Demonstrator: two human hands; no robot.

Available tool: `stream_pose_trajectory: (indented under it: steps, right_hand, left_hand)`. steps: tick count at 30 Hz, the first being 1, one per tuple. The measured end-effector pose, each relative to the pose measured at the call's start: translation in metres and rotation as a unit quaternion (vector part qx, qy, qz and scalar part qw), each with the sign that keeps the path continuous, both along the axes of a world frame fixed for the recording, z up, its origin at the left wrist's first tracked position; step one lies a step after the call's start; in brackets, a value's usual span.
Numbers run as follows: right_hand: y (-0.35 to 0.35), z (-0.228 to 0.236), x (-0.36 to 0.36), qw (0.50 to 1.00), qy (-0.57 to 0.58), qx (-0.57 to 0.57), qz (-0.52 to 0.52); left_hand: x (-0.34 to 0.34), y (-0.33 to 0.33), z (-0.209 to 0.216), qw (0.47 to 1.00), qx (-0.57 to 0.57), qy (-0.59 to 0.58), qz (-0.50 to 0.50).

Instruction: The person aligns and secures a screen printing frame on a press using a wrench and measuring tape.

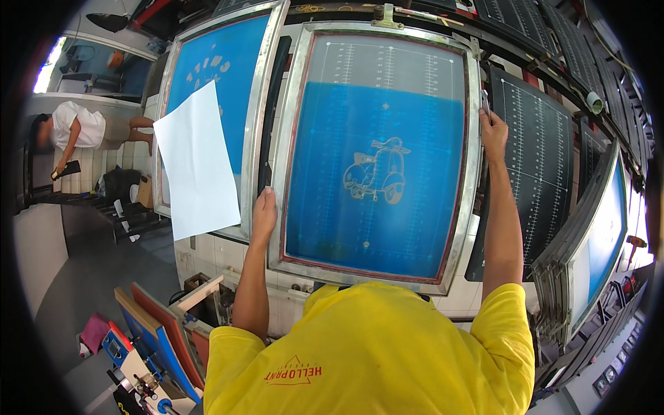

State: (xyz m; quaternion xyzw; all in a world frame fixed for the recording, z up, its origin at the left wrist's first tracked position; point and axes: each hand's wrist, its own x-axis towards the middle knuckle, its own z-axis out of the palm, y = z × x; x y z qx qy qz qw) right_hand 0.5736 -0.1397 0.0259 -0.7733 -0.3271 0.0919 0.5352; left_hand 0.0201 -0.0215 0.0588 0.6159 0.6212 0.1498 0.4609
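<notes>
A silver metal screen-printing frame (473,159) lies in front of me, its mesh coated blue with a grey band at the far end. A pale scooter stencil (394,169) shows in the blue mesh (318,214). My left hand (264,216) is closed on the frame's left edge, close to the near corner. Farther up, my right hand (494,135) grips the right edge, its fingertips partly hidden. To the left, a second blue screen frame (265,90) carries a white sheet of paper (197,166) lying across its mesh.
A metal hinge clamp (386,16) sits at the frame's far edge. Black gridded boards (532,145) lie to the right, beside a stack of upright frames (564,277). A person (79,128) stands at far left holding a dark object. Boards (162,325) lean at lower left.
</notes>
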Motion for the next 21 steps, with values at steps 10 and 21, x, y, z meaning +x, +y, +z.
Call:
stream_pose_trajectory:
  steps: [10,21]
  right_hand:
    - [0.000,0.005,-0.001,1.000,-0.002,-0.027,-0.010]
    - [-0.001,0.006,0.000,0.998,-0.020,-0.063,-0.013]
  left_hand:
    - [0.002,-0.001,-0.005,0.999,0.021,-0.016,0.025]
    - [-0.005,-0.002,-0.014,0.999,0.015,-0.032,0.034]
